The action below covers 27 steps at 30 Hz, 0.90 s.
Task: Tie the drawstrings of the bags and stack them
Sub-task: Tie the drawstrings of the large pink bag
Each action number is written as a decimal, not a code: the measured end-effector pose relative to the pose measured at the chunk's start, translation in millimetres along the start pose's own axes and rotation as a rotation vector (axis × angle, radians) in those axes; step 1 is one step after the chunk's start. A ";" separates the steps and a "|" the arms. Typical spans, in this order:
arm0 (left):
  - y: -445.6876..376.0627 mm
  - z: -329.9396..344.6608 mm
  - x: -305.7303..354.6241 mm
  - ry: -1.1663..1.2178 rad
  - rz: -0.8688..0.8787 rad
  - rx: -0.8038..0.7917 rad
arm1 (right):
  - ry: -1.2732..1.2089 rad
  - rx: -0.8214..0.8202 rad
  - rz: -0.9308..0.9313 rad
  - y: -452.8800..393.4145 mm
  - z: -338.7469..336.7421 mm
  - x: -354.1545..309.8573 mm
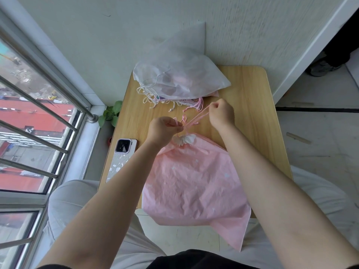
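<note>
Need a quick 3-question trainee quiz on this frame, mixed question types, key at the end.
1. True or false: the pink bag hangs over the near edge of the wooden table.
2. Multiple choice: what do the left hand and the right hand both grip? A) the phone B) the pink drawstring C) the white bag
3. Fill in: the white bag lies at the ___ end of the table, on top of other bags.

Key
1. True.
2. B; each hand pinches a strand, and the bag's mouth is gathered shut.
3. Far.
</note>
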State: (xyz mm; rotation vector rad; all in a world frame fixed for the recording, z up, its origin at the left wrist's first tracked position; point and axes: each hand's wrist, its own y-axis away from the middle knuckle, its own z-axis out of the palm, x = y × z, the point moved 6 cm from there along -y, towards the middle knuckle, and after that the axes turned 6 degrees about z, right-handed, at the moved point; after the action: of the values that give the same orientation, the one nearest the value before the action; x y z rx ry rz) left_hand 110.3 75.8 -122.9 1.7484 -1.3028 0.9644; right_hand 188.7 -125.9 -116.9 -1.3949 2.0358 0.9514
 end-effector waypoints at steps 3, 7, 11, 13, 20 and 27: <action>1.3 2.2 -0.2 -0.001 -0.011 -0.001 | -0.720 -0.180 0.314 6.0 2.5 3.8; 1.2 4.3 -1.7 -0.018 -0.030 -0.011 | -1.144 -0.412 0.481 16.1 15.9 -9.3; -0.2 -0.6 -9.0 -0.161 -0.076 0.004 | -0.560 -0.449 0.343 18.5 19.2 -8.0; 0.1 -7.7 -15.9 -0.269 -0.140 0.017 | -0.152 -0.331 0.139 14.8 10.6 -10.7; 2.2 -9.7 -22.1 -0.318 -0.237 -0.021 | 0.494 -0.475 -0.160 32.0 24.7 -20.8; 0.2 -9.1 0.5 -0.360 0.089 0.002 | 0.643 -0.603 -0.306 45.9 31.9 -25.3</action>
State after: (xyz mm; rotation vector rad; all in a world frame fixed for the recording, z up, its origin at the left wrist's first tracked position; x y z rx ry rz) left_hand 109.0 83.5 -118.5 1.9412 -1.6152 0.7173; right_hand 155.2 -75.5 -106.5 -2.5223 1.9122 1.1268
